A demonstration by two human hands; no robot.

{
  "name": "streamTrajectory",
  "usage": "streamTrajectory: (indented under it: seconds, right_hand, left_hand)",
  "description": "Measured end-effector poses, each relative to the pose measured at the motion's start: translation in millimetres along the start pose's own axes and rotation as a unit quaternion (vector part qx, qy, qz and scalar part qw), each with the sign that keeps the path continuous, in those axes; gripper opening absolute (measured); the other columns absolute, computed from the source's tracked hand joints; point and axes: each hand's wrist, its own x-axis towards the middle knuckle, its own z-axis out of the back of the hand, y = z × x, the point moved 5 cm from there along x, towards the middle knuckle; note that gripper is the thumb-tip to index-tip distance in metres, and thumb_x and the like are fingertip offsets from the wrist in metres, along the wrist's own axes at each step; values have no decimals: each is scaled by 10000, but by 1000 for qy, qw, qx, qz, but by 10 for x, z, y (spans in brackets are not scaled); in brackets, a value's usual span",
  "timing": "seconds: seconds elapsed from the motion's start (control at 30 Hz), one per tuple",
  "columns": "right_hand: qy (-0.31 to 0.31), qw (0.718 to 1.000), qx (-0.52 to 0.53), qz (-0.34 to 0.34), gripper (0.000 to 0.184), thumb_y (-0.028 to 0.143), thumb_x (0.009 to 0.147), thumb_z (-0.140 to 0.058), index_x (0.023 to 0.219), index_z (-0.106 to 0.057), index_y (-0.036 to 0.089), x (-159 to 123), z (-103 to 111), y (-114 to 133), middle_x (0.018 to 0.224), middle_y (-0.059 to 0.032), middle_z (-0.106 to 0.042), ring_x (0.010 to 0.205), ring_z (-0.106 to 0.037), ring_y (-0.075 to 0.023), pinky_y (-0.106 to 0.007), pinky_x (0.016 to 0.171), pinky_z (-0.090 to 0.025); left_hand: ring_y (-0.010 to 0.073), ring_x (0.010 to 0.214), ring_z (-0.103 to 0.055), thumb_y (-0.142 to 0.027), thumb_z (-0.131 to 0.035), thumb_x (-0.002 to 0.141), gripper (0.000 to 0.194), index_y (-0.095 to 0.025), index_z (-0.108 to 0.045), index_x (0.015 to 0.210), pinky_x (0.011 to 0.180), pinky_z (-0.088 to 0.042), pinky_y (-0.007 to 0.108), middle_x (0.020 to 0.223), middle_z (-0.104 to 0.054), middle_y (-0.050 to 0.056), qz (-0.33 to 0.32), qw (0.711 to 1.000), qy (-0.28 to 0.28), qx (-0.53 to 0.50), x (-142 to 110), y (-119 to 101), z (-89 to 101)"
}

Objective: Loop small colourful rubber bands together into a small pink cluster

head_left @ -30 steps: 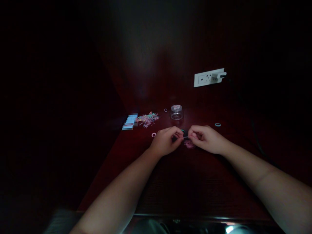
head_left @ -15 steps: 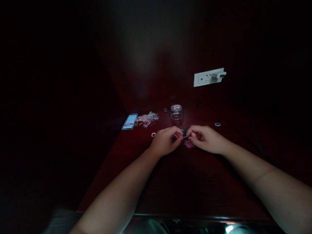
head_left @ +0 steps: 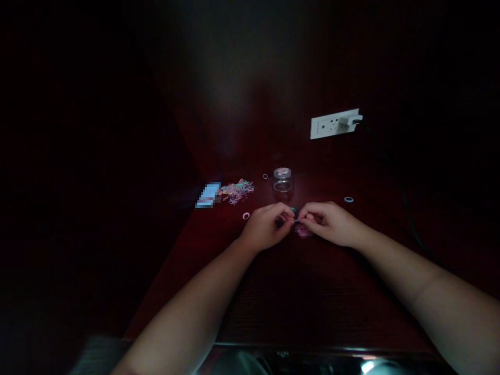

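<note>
Between my two hands is a small pale elastic band (head_left: 297,221), its short visible length running from one pinch to the other. My left hand (head_left: 269,224) is closed, thumb and forefinger gripping the band's left end. My right hand (head_left: 327,223) pinches the other end, with the fingertips of both hands close together. Under the right fingertips lies a small pile of pink bands (head_left: 303,232), partly covered by that hand. A green band (head_left: 292,209) shows just behind the gap between my hands.
A clear lidded jar (head_left: 283,181) stands behind my hands. Left of it are a heap of mixed coloured bands (head_left: 237,191) and a blurred blue-white item (head_left: 208,195). Single rings lie around: pink (head_left: 246,215), blue (head_left: 349,199). A wall socket (head_left: 335,124) holds a plug with a cable.
My right fingertips have moved slightly left towards my left hand, so less of the band shows between them. My left hand stays in place.
</note>
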Motion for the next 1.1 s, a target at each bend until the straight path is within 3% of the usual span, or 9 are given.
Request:
streamTrajectory:
  seconds: [1.1]
  right_hand:
    - [31,999,-11,12,87,208,846,-580,765,-605,185,9,-9,66,558,49,-514,499,-451,-96,-228,521,-333]
  left_hand:
    - [113,753,-606,-142,-597,839,129,-181,-613,961,688,-511,245,857,-650,14,-15,997,-12,-69,-21,9,-46]
